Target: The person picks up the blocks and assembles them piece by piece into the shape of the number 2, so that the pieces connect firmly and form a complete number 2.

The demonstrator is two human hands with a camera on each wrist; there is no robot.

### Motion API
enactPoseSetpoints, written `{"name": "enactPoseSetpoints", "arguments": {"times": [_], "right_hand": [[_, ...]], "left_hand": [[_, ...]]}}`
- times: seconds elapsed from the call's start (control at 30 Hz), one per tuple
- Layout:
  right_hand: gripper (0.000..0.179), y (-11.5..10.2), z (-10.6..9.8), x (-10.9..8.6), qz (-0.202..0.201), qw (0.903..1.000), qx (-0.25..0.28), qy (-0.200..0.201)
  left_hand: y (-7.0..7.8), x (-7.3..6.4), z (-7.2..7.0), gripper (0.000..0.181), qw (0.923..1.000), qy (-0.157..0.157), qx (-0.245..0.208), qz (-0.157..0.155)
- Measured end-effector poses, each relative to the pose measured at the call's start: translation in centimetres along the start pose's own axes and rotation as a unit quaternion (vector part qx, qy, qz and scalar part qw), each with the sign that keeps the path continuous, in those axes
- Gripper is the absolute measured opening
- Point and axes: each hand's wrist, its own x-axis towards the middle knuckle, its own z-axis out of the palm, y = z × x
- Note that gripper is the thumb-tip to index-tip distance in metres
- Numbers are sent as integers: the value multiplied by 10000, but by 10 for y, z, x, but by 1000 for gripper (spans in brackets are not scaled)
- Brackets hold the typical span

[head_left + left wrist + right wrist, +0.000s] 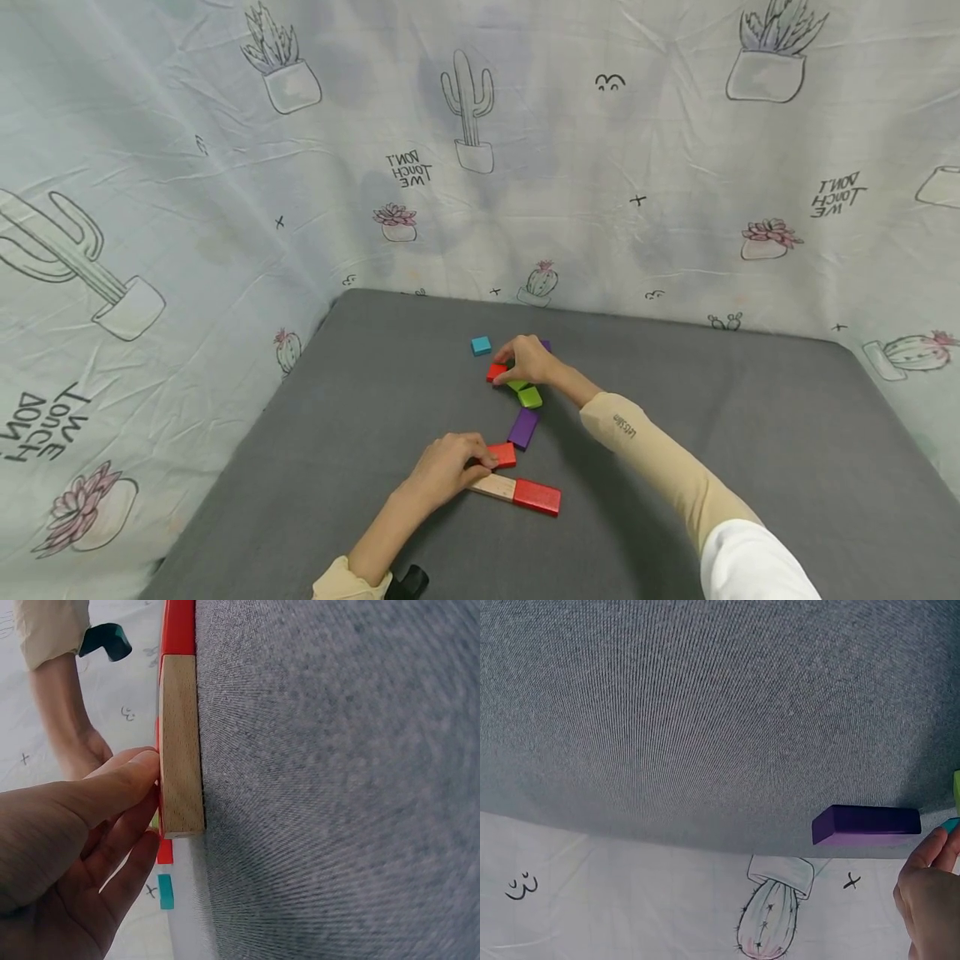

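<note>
My left hand point(448, 468) pinches the left end of a red block point(503, 455), just behind a plain wooden block point(495, 486) lying end to end with another red block point(537, 497). In the left wrist view, the wooden block point(181, 746) hides most of what the fingertips touch. Farther back, my right hand point(531, 361) grips a small red block point(495, 372) between thumb and fingers. Two green blocks, one partly under the hand and one green block point(530, 397) in front, lie beside it. A purple block point(522, 428) lies between the hands.
A light blue block point(481, 346) lies left of the right hand. Behind that hand is another purple block point(866, 823), mostly hidden in the head view. The grey table point(360, 367) meets a hanging cloth point(540, 167) printed with cacti at the back and left.
</note>
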Motion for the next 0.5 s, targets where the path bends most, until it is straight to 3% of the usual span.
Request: {"name": "enactPoseSetpoints", "arguments": {"times": [0.2,0.33,0.4,0.5], "right_hand": [[28,0,-2,1,-239,9997,32,27],[31,7,-9,0,-306,9982,210,462],[35,14,-14,-1,-168,9976,167,648],[44,27,-20,-3,73,9980,-292,564]], "left_hand": [[0,-1,-1,9,10000,1,-13,-18],[1,-1,-1,9,10000,3,-18,-29],[2,-1,-2,9,10000,11,-9,-16],[2,-2,-2,9,10000,34,20,1]]}}
